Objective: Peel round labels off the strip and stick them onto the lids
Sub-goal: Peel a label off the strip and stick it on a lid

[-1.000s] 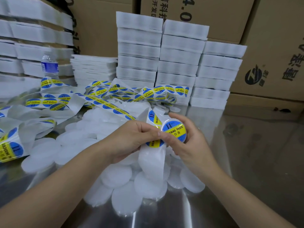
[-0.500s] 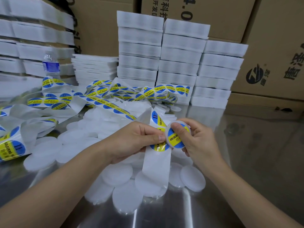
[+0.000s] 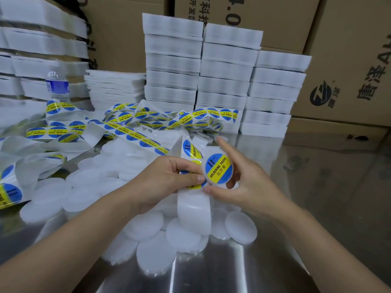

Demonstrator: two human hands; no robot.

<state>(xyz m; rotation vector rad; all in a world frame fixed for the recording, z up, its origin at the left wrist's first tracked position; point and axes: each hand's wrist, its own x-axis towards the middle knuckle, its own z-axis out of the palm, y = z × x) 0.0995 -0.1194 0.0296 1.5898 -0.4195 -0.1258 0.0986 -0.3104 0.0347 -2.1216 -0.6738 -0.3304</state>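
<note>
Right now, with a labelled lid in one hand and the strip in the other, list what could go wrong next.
1. The right hand holds the labelled lid at its edge; it may slip into the plain lids below.
2. The left hand presses its thumb on the next label of the strip; that label could crease or lift crooked.
3. The loose loops behind may snag when pulled.

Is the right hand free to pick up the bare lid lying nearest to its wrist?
Probably not yet: the right hand holds the labelled lid; nothing covers the bare lid itself.
</note>
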